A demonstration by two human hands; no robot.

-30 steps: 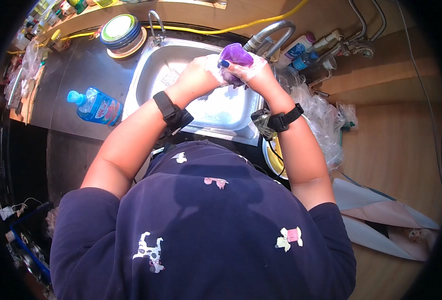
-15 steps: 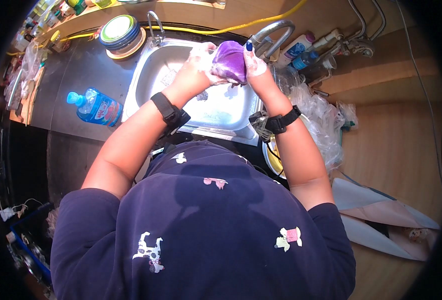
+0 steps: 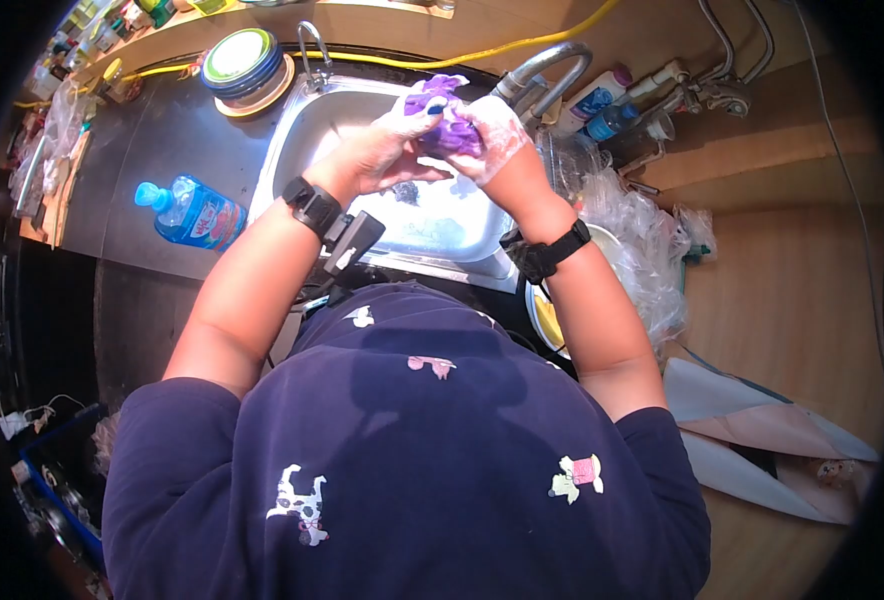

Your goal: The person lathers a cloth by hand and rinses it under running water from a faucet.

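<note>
A soapy purple cloth [image 3: 454,138] is bunched up between my two hands, above the steel sink [image 3: 280,170]. My left hand [image 3: 387,152] has its thumb laid over the cloth, while its other fingers stretch out beneath. White suds coat my right hand [image 3: 500,138], which is closed around the cloth's right side; its fingertips are mostly hidden. Below my hands, the basin holds some small dark bits that I cannot make out.
A blue detergent bottle [image 3: 199,214] lies on the dark counter at left. Stacked plates [image 3: 240,62] stand behind it. A curved tap [image 3: 552,62] rises at the sink's back right. Clear plastic bags [image 3: 642,240] and bottles crowd the right side.
The cloth has gone from a smooth, rounded shape to a crumpled one. My left hand has turned, bringing its thumb over the cloth, and my right hand's back now faces up.
</note>
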